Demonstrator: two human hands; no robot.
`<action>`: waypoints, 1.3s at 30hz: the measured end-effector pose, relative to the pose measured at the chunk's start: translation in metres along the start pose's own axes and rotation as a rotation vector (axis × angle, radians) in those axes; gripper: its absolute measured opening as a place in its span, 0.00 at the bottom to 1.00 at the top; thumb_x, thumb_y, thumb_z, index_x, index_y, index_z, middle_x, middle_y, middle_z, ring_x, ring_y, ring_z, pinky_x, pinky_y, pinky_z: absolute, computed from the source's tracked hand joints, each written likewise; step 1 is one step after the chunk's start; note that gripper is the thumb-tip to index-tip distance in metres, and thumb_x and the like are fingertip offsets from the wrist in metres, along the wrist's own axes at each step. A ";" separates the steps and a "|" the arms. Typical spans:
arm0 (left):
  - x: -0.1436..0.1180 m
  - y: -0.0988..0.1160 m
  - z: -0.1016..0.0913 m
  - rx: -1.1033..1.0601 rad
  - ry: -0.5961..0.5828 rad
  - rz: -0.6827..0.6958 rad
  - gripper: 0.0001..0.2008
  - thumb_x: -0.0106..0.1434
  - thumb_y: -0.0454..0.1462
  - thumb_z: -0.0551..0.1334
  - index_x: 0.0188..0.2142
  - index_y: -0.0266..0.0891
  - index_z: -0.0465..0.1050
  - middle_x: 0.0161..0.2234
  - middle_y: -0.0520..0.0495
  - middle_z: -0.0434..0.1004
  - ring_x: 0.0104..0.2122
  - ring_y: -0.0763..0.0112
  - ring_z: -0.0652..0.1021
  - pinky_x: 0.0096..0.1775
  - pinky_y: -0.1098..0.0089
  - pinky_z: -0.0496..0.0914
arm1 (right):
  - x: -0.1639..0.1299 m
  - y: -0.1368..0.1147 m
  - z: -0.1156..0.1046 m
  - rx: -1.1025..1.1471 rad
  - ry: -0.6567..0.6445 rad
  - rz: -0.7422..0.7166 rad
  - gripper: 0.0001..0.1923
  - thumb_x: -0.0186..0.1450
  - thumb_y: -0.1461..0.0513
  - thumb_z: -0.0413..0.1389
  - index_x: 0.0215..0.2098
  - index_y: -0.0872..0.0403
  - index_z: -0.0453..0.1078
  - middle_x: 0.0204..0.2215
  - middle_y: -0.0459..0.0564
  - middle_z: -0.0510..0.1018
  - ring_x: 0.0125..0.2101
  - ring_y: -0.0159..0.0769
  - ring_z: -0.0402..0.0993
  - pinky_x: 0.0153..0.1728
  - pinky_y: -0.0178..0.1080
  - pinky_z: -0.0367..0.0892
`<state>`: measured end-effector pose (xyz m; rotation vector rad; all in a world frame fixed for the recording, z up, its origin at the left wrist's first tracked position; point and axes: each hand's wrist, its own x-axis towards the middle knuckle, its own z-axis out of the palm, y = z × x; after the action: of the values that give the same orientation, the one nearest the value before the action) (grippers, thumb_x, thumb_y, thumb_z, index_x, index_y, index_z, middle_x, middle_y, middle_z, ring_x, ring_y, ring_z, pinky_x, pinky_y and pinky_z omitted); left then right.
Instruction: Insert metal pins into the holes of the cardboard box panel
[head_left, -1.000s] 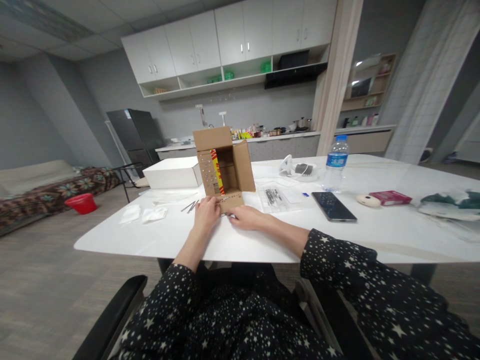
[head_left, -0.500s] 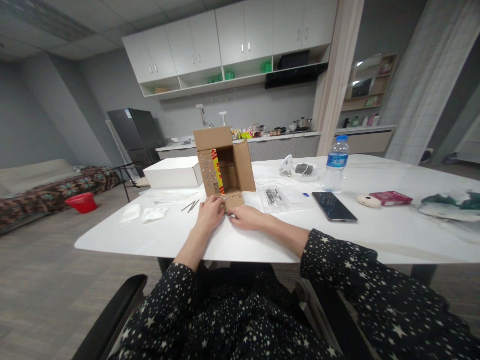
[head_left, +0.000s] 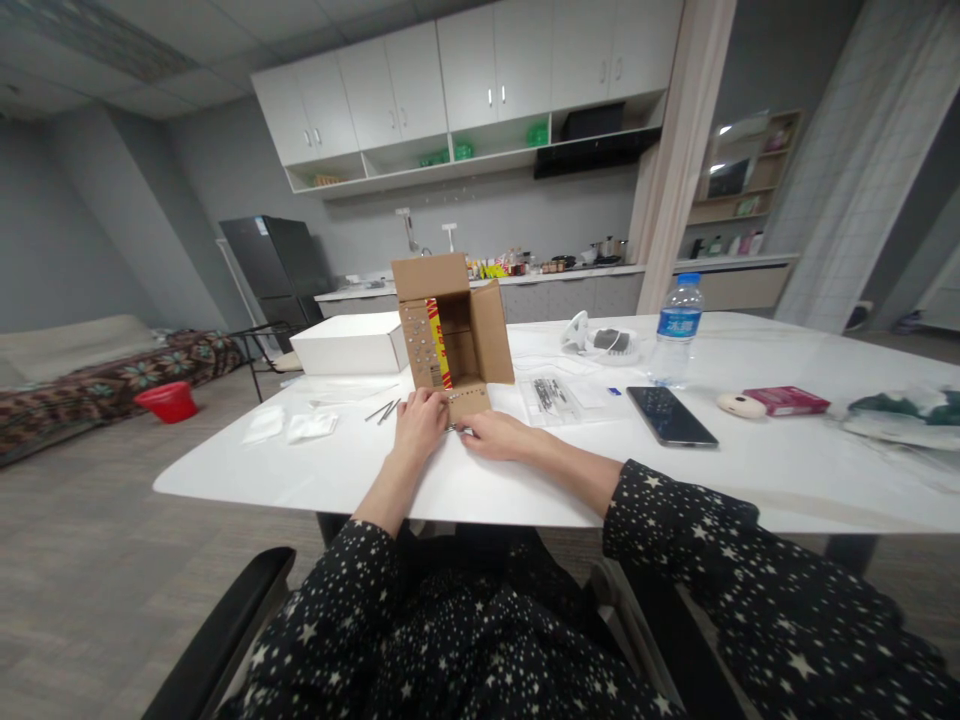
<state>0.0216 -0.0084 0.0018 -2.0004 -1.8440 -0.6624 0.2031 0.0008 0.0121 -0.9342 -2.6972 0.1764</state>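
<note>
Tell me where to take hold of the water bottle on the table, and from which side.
Grip the water bottle around its clear body below the blue label, coming from the near side. It stands upright with its cap on; the phone lies flat in front, low enough to reach over.

Bare white tabletop (head_left: 315,475) open along the near edge, left and right of both hands. Ahead blocked by upright open brown cardboard box (head_left: 452,335); loose metal pins (head_left: 382,411) near left, black phone (head_left: 671,416) right.
</note>
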 end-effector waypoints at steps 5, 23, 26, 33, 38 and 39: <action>0.000 0.000 0.001 0.016 0.004 0.019 0.11 0.66 0.35 0.53 0.44 0.40 0.71 0.47 0.41 0.74 0.49 0.55 0.73 0.49 0.56 0.64 | -0.001 -0.001 -0.001 0.007 0.001 0.006 0.17 0.66 0.62 0.48 0.49 0.54 0.72 0.41 0.55 0.81 0.41 0.43 0.76 0.38 0.37 0.64; 0.002 -0.002 0.011 -0.137 -0.015 0.236 0.13 0.64 0.29 0.54 0.45 0.37 0.74 0.53 0.39 0.75 0.54 0.62 0.75 0.57 0.59 0.67 | 0.000 0.001 0.008 0.124 0.098 0.078 0.14 0.64 0.62 0.49 0.42 0.52 0.76 0.36 0.50 0.81 0.37 0.39 0.76 0.36 0.35 0.62; 0.002 -0.001 0.009 -0.133 -0.011 0.233 0.13 0.64 0.30 0.54 0.45 0.37 0.74 0.54 0.40 0.75 0.54 0.62 0.74 0.57 0.59 0.67 | 0.001 0.001 0.010 0.133 0.122 0.107 0.12 0.64 0.62 0.49 0.38 0.52 0.75 0.33 0.49 0.81 0.35 0.39 0.75 0.33 0.35 0.61; 0.000 0.001 0.007 -0.113 0.008 0.240 0.14 0.63 0.29 0.55 0.45 0.37 0.75 0.51 0.40 0.77 0.54 0.62 0.75 0.56 0.59 0.67 | 0.001 -0.003 0.011 0.115 0.138 0.136 0.12 0.65 0.58 0.50 0.37 0.52 0.75 0.31 0.50 0.80 0.31 0.38 0.74 0.29 0.35 0.57; -0.004 -0.004 0.007 -0.085 0.029 0.255 0.14 0.61 0.27 0.56 0.44 0.37 0.76 0.49 0.39 0.78 0.52 0.60 0.76 0.55 0.58 0.68 | 0.003 -0.008 0.009 0.082 0.103 0.133 0.15 0.66 0.56 0.49 0.31 0.53 0.74 0.28 0.50 0.79 0.29 0.37 0.73 0.26 0.35 0.54; -0.004 -0.006 0.007 -0.084 0.032 0.259 0.14 0.61 0.27 0.56 0.43 0.37 0.76 0.49 0.40 0.78 0.52 0.61 0.76 0.55 0.58 0.68 | 0.002 -0.009 0.008 0.077 0.096 0.129 0.15 0.67 0.56 0.49 0.30 0.53 0.74 0.28 0.49 0.79 0.28 0.36 0.72 0.26 0.36 0.53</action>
<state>0.0166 -0.0074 -0.0070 -2.2185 -1.5249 -0.6989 0.1935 -0.0050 0.0068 -1.0658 -2.5254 0.2532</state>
